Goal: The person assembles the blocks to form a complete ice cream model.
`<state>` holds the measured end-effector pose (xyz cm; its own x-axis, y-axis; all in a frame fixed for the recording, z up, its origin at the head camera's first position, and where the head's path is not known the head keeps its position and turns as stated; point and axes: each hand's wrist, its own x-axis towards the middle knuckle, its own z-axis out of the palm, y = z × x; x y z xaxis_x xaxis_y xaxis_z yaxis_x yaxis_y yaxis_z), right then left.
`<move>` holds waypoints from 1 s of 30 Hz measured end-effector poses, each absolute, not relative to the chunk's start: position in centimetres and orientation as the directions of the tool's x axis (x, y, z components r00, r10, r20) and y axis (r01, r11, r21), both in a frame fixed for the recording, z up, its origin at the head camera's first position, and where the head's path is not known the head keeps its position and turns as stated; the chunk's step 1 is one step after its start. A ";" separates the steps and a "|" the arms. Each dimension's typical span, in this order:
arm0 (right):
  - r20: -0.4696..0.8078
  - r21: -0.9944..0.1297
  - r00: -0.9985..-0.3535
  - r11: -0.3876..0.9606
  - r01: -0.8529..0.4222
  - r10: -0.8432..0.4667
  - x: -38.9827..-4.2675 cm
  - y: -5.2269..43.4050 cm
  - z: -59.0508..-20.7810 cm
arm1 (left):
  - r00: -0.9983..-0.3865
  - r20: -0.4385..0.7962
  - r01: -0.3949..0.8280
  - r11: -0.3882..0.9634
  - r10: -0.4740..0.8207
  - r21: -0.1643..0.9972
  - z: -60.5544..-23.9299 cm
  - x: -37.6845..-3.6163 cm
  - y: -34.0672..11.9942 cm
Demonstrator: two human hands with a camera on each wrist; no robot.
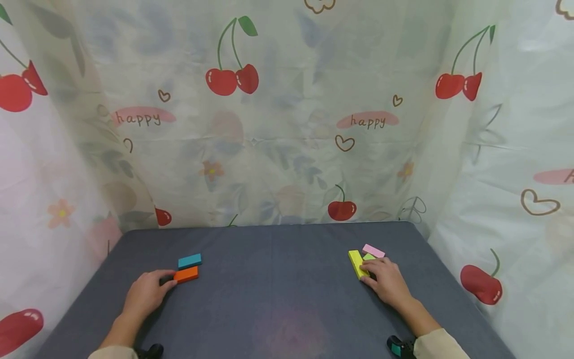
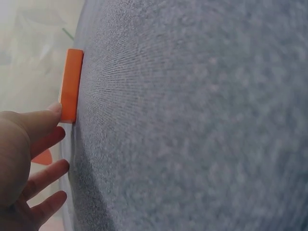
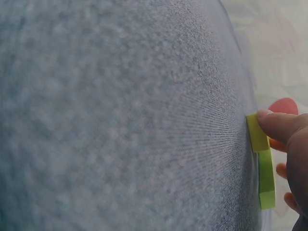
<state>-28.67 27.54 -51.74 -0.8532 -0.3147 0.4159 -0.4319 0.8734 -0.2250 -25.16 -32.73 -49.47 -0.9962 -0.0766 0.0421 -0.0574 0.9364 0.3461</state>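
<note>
Between the thumb and forefinger of my left hand (image 1: pixel 145 295) is the left end of an orange block (image 1: pixel 187 274) on the grey table. Its other fingers are spread apart in the left wrist view. Just behind the orange block lies a blue block (image 1: pixel 190 261). My right hand (image 1: pixel 389 283) pinches the near end of a yellow block (image 1: pixel 355 260) at the right. Partly hidden by that hand, a green block (image 1: pixel 369 257) sits beside the yellow one. A pink block (image 1: pixel 373 251) lies behind the green one, close to the fingers.
The dark grey tabletop (image 1: pixel 273 294) stretches between the two hands. A white curtain (image 1: pixel 282 119) with cherries and lettering hangs behind its back edge and along both sides. Each wrist wears a black device (image 1: pixel 400 347).
</note>
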 end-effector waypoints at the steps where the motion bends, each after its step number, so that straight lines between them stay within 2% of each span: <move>1: 0.416 -0.226 -0.853 0.872 -0.434 -0.317 -28.6 27.5 -51.7 | -0.996 0.042 -0.058 0.937 -0.077 0.345 -49.5 -25.2 -32.7; 10: 0.435 -0.213 -0.843 0.874 -0.436 -0.315 -28.4 27.4 -52.0 | -0.995 0.068 -0.041 0.932 -0.070 0.360 -50.1 -25.9 -32.6; 20: 0.379 -0.304 -0.876 0.854 -0.423 -0.298 -28.3 27.1 -52.1 | -0.995 0.048 -0.066 0.929 -0.089 0.365 -50.1 -26.3 -32.3; 30: 0.388 -0.313 -0.873 0.848 -0.428 -0.297 -28.0 26.5 -52.1 | -0.993 0.051 -0.075 0.921 -0.102 0.383 -50.2 -26.4 -31.1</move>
